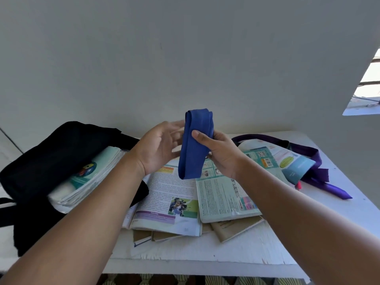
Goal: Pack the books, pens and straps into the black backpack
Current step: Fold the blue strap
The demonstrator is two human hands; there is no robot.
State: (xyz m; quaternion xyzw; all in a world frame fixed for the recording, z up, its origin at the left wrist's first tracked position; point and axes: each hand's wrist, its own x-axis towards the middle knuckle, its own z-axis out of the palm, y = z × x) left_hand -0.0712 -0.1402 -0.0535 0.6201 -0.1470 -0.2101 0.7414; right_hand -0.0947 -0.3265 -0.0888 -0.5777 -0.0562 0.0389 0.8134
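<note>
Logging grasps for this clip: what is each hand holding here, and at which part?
The right hand pinches the folded blue strap around its middle, thumb on the front. The left hand is open beside it, fingers behind the strap; contact cannot be told.

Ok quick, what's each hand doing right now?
Left hand: open, fingers straight beside the folded blue strap.
Right hand: closed around the blue strap, thumb on its front, holding it up.

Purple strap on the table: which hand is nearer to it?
Right. The right hand, gripping the folded blue strap, is raised just left of the purple strap; the left hand is farther left, beyond the blue strap.
</note>
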